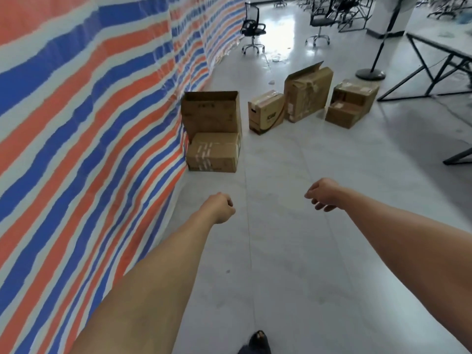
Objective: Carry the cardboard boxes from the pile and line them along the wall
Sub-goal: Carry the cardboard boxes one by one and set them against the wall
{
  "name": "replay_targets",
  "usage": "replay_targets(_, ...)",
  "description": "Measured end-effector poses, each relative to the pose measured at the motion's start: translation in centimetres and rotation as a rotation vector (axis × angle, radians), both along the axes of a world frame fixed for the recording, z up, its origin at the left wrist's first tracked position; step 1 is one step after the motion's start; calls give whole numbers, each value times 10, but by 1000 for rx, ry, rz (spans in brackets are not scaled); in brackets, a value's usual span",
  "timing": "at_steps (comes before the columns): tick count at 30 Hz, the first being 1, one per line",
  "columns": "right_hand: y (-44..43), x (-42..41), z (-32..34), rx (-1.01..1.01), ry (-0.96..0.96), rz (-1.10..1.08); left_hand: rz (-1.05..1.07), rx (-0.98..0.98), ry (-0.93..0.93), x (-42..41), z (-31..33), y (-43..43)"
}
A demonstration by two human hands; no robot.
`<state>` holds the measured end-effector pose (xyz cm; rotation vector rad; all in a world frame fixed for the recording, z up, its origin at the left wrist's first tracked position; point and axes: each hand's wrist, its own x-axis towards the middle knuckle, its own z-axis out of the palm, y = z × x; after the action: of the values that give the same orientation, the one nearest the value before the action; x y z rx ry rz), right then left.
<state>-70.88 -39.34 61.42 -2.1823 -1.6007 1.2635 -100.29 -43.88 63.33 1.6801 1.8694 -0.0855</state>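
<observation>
Two cardboard boxes stand against the striped wall (102, 111): a low taped box (213, 153) in front and a taller open-topped box (212, 112) behind it. Further out on the floor is the pile: a small printed box (267, 113), a tall box with a raised flap (307, 94) and a box with an open side (353, 103). My left hand (221, 208) and my right hand (323, 195) are stretched out in front of me above the floor, fingers loosely curled, holding nothing. Both are well short of the boxes.
Office chairs (252, 29) stand at the far end. A table with black legs (434, 62) and a round stand base (370, 74) are on the right. The pale tiled floor (293, 251) runs ahead. My shoe (258, 343) shows at the bottom edge.
</observation>
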Motion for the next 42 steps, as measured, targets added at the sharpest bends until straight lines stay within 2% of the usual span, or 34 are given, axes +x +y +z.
replay_targets(7, 167, -7, 3, 5, -5, -12, 37, -13, -37, -18, 2, 165)
replay_targets(14, 367, -20, -52, -66, 50, 44, 113, -85, -39, -18, -37, 346)
replay_targets(20, 536, -27, -60, -129, 23, 106, 214, -109, -106, -13, -39, 492)
replay_targets(27, 710, -89, -65, -105, -7, 226, 370, -156, -121, -54, -69, 621)
replay_targets(35, 903, -160, -124, -254, -108, 285, 514, -264, -177, -130, -142, 805)
replay_targets(42, 1056, -229, -115, -206, -120, 337, 599, -277, -277, -177, -147, 936)
